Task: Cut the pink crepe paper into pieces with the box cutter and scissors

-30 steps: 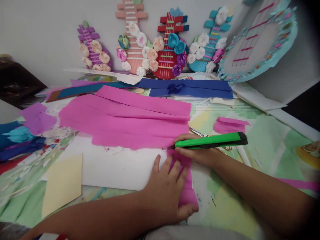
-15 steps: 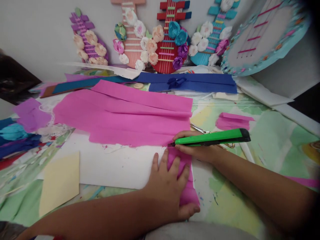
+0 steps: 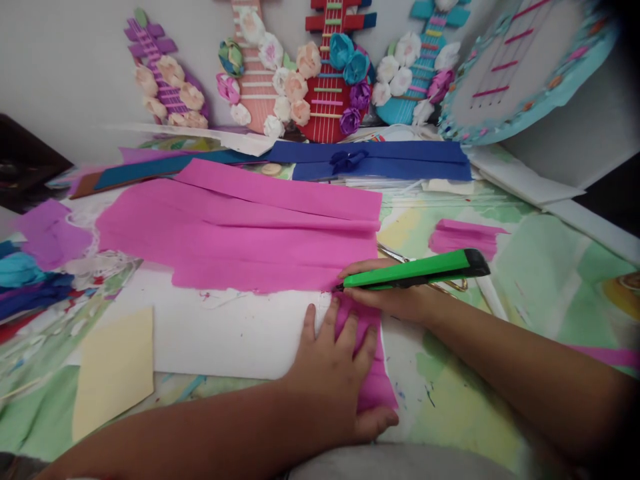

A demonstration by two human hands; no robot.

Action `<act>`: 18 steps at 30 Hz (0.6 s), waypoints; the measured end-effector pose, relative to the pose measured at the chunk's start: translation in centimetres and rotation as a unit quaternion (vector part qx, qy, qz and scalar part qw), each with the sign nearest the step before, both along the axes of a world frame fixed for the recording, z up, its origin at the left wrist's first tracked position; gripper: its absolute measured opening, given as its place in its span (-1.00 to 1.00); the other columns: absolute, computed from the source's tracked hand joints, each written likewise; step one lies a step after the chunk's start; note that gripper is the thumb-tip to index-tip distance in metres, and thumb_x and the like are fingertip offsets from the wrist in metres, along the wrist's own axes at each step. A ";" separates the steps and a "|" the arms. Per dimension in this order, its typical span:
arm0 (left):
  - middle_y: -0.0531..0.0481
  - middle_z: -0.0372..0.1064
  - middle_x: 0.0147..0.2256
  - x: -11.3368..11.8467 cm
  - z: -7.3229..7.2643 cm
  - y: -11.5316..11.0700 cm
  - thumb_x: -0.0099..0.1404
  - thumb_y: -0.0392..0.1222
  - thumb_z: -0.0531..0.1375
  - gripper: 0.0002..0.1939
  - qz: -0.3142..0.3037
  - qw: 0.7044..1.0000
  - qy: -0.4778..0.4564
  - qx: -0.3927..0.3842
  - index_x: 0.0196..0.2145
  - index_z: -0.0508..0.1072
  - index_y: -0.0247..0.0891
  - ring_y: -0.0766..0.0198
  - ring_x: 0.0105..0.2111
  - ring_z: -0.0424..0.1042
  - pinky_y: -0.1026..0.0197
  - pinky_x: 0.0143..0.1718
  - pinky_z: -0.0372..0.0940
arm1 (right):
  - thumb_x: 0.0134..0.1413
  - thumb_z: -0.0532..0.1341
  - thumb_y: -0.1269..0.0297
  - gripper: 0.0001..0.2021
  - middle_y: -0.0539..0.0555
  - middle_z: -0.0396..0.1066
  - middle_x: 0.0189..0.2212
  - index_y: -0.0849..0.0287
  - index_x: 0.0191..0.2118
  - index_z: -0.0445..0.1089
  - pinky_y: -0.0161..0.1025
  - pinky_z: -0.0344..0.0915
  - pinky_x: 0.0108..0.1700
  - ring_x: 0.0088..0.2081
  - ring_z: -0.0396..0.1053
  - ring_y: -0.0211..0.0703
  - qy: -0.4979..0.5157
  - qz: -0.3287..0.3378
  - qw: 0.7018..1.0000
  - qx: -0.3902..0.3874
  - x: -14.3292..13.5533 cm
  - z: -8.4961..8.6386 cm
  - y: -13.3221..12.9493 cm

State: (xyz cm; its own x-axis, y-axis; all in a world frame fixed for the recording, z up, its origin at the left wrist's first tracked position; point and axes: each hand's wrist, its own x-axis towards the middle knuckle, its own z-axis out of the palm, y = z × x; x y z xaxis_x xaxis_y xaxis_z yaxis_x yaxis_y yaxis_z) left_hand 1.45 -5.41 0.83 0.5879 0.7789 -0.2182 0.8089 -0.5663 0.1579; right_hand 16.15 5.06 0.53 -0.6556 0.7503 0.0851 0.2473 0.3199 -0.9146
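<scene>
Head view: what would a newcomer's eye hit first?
Probably the broad, bright pink paper sheet across the middle of the table, with the right hand holding a green-and-black cutter at its near edge. Next, the row of colourful, flower-trimmed, guitar-shaped decorations along the back wall.

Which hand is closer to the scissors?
The right hand, holding the green cutter, partly covers the scissors. The left hand is farther, left of them, flat on pink paper.

Green cutter [image 3: 417, 269]: no brand is being shown legibly.
Pink sheet [image 3: 280, 247]: no lettering is being displayed.
Guitars [image 3: 327, 110]: no numbers are being shown.
</scene>
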 end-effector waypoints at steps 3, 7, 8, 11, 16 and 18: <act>-0.34 -0.13 0.14 0.0 -0.1 0.0 0.05 0.39 -0.30 -0.11 0.001 1.000 -0.008 -0.005 0.16 -0.04 -0.29 -0.33 0.12 -0.40 -0.39 -0.05 -0.46 | -0.09 0.18 0.25 -0.70 0.05 0.39 -0.24 0.14 -0.16 0.34 -0.34 0.30 -0.19 -0.23 0.36 -0.26 0.005 -0.047 0.998 0.027 0.3 -0.5 -0.1; -0.34 -0.14 0.14 0.1 0.1 0.0 0.06 0.38 -0.29 -0.12 0.004 1.000 -0.013 -0.016 0.16 -0.06 -0.28 -0.33 0.12 -0.42 -0.39 -0.05 -0.46 | -0.10 0.18 0.25 -0.80 0.03 0.40 -0.34 0.15 -0.28 0.36 -0.38 0.32 -0.28 -0.33 0.37 -0.30 0.009 -0.063 0.997 0.054 0.4 -0.6 -0.1; -0.33 -0.15 0.15 0.1 0.3 0.1 0.06 0.38 -0.27 -0.13 0.003 1.000 -0.009 -0.021 0.16 -0.06 -0.28 -0.33 0.12 -0.41 -0.39 -0.05 -0.45 | -0.11 0.18 0.24 -0.81 0.03 0.41 -0.36 0.15 -0.30 0.37 -0.38 0.32 -0.30 -0.34 0.37 -0.30 0.009 -0.057 0.997 0.051 0.4 -0.6 -0.1; -0.31 -0.17 0.16 0.2 0.9 0.2 0.06 0.38 -0.24 -0.13 0.003 0.999 0.003 -0.041 0.16 -0.06 -0.27 -0.32 0.12 -0.37 -0.40 -0.05 -0.42 | -0.11 0.19 0.24 -0.82 0.02 0.41 -0.37 0.16 -0.32 0.37 -0.38 0.31 -0.32 -0.35 0.37 -0.29 0.017 -0.053 0.998 0.037 0.3 -0.4 0.0; -0.32 -0.20 0.16 0.2 1.3 0.4 0.07 0.37 -0.21 -0.15 0.010 0.998 0.004 -0.060 0.16 -0.06 -0.25 -0.31 0.13 -0.37 -0.39 -0.04 -0.41 | -0.11 0.18 0.26 -0.82 0.02 0.41 -0.37 0.16 -0.31 0.36 -0.39 0.30 -0.32 -0.35 0.37 -0.31 0.024 -0.047 0.998 0.027 0.3 -0.5 0.0; -0.31 -0.22 0.17 0.2 1.1 0.3 0.06 0.37 -0.21 -0.16 0.014 0.998 0.007 -0.059 0.16 -0.06 -0.23 -0.30 0.13 -0.38 -0.39 -0.04 -0.41 | -0.11 0.19 0.25 -0.82 0.02 0.41 -0.38 0.16 -0.32 0.36 -0.39 0.30 -0.33 -0.36 0.36 -0.31 0.019 -0.043 0.999 0.027 0.3 -0.5 0.0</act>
